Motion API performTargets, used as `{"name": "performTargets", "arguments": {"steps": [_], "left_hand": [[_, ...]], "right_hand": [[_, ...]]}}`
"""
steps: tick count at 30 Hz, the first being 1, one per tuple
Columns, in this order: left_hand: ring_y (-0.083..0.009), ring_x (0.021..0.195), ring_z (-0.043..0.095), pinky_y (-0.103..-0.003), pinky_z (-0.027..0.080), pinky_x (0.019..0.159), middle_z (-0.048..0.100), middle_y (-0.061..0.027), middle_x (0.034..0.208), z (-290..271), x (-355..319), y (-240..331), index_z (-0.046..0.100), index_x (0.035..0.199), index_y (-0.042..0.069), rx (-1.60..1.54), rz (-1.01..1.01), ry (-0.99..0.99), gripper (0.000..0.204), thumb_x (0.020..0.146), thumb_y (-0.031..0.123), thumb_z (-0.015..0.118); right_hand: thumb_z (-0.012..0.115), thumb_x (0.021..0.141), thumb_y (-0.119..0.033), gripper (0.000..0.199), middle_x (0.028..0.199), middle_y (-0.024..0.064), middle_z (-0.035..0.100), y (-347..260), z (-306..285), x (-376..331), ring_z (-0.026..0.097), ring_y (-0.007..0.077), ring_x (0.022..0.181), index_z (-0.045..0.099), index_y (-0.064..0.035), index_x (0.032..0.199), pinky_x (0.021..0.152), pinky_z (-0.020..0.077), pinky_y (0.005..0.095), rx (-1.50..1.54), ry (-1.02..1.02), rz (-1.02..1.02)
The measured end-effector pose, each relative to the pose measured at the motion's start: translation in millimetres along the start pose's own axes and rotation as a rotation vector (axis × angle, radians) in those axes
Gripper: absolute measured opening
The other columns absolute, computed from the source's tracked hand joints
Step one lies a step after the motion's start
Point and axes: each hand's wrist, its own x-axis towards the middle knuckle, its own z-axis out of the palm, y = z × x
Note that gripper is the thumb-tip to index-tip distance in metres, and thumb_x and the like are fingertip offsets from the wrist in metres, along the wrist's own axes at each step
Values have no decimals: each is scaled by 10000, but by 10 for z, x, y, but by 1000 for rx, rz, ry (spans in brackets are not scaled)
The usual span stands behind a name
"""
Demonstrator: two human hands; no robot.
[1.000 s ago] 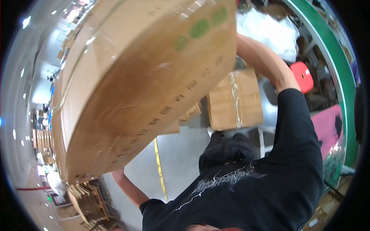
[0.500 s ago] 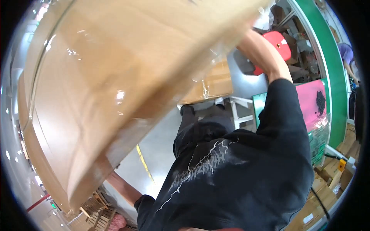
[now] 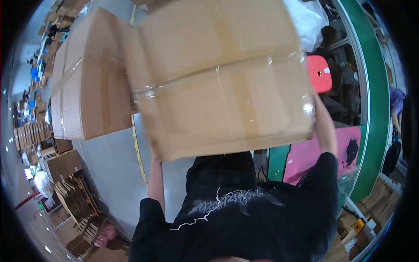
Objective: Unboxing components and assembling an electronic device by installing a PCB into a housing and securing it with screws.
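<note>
A large, taped cardboard box (image 3: 227, 100) is held up in front of my body, its broad face filling the upper middle of the view. My left hand (image 3: 156, 154) is at its near left corner; most of the fingers are hidden behind the cardboard. On the opposite side, my right hand (image 3: 315, 97) supports the right edge, and its fingers are out of sight behind the box. Clear tape runs across the top seam and along the edges. Just left of it, a second taped cardboard box (image 3: 94, 83) stands on the floor.
To my right are a red stool (image 3: 319, 74), a white plastic bag (image 3: 307, 24) and a pink mat (image 3: 323, 150) beside a green-edged bench (image 3: 371, 87). A yellow line (image 3: 139, 153) marks the floor. Flattened cardboard (image 3: 76, 201) is stacked at lower left.
The box I hold has moved right and lower, from a tilted position to nearly level before me. The second box at left has come into full view. Both hands remain at its sides.
</note>
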Motion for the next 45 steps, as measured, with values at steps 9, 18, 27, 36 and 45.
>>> {"name": "performTargets", "arguments": {"steps": [9, 18, 27, 36, 45], "left_hand": [[-215, 1103, 538, -398, 426, 873, 610, -100, 1168, -536, -989, -1230, 509, 1233, 57, 574, -232, 456, 501, 949, 443, 362], [-166, 944, 585, -355, 462, 764, 650, -76, 1026, -398, -1263, -1615, 575, 1142, 61, 678, -620, 578, 384, 915, 334, 430], [-174, 999, 503, -408, 504, 796, 446, -103, 1306, 325, 426, -1952, 291, 1379, 125, 689, -539, 325, 572, 889, 256, 555], [-475, 1297, 243, -643, 281, 1003, 237, -130, 1443, 436, 1459, -1921, 317, 1353, 122, -193, -535, 440, 643, 812, 385, 546], [-385, 1256, 353, -530, 356, 982, 324, -81, 1406, -575, 1788, -1107, 382, 1303, 114, 251, -365, 491, 536, 850, 373, 501]], "right_hand": [[234, 965, -349, 504, 1121, 216, 602, 403, 2670, 611, 548, 397, 1057, 573, -23, 1149, 942, 391, 461, -868, 625, -295], [434, 880, -334, 363, 979, 263, 613, 185, 2076, 388, 580, 436, 946, 644, -51, 965, 838, 457, 507, -1082, 750, -386], [231, 879, -627, 724, 1338, 196, 457, 89, 1663, 624, 422, 386, 1239, 408, -96, 1339, 1026, 314, 478, -915, 724, -78], [407, 843, -587, 629, 1201, 203, 571, -154, 2132, 382, 521, 397, 1134, 436, -150, 1294, 976, 378, 449, -1057, 730, 48], [571, 750, -312, 699, 1216, 268, 526, 350, 2480, 334, 505, 414, 1139, 328, -19, 1337, 984, 384, 449, -1034, 335, -59]]}}
